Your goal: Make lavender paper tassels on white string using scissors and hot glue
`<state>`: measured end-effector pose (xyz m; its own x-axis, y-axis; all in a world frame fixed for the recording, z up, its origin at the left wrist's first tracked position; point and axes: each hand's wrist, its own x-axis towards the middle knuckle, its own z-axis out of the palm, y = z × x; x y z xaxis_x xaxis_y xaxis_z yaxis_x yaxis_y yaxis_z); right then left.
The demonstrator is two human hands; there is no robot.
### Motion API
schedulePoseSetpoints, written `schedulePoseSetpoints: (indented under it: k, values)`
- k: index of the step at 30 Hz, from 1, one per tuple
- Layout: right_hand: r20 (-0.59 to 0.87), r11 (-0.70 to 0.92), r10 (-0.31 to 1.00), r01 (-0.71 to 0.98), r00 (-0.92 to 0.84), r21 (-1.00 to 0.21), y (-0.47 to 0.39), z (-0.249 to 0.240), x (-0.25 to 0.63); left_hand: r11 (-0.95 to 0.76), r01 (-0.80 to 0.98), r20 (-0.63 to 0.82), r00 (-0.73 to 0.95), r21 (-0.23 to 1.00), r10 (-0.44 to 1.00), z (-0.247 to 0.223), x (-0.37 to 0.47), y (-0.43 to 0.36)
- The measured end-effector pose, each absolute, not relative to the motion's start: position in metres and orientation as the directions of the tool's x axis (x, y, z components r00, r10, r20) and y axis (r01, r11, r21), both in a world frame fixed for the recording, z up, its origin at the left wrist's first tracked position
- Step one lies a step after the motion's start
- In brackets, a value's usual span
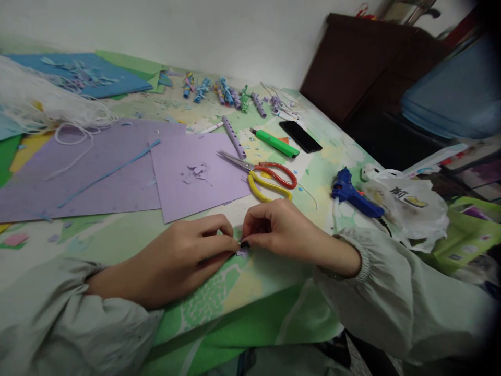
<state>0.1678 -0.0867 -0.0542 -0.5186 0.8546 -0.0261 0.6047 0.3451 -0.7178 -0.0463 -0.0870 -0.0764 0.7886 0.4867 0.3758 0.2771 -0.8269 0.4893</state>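
My left hand rests low over the table's near edge, its fingers closed and their tips on a small purple paper piece with a jagged edge. From the other side, my right hand pinches at the same piece; a dark spot shows at its thumb tip. Most of the piece is hidden by the fingers. Just beyond the hands lie scissors with one red and one yellow handle. A purple sheet beside them carries small purple scraps. A rolled purple paper tube with dark holes touches the sheet's far edge.
A green cutter and black phone lie further back. Several decorated paper rolls line the wall side. At right are a blue glue gun and plastic bag. White string is heaped at left.
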Motion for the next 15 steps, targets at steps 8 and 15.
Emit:
schedulePoseSetpoints:
  k: [8,15]
  values:
    - [-0.007,0.367,0.859,0.624,-0.513,-0.690,-0.0855,-0.0544,0.1684,-0.849,0.257,0.379,0.808,0.462,0.451,-0.0786,-0.0463,-0.0874]
    - [-0.006,0.380,0.856,0.637,-0.517,-0.671,-0.0850,-0.0542,0.1676,-0.852,0.273,0.353,0.821,0.447,0.449,-0.0783,-0.0477,-0.0878]
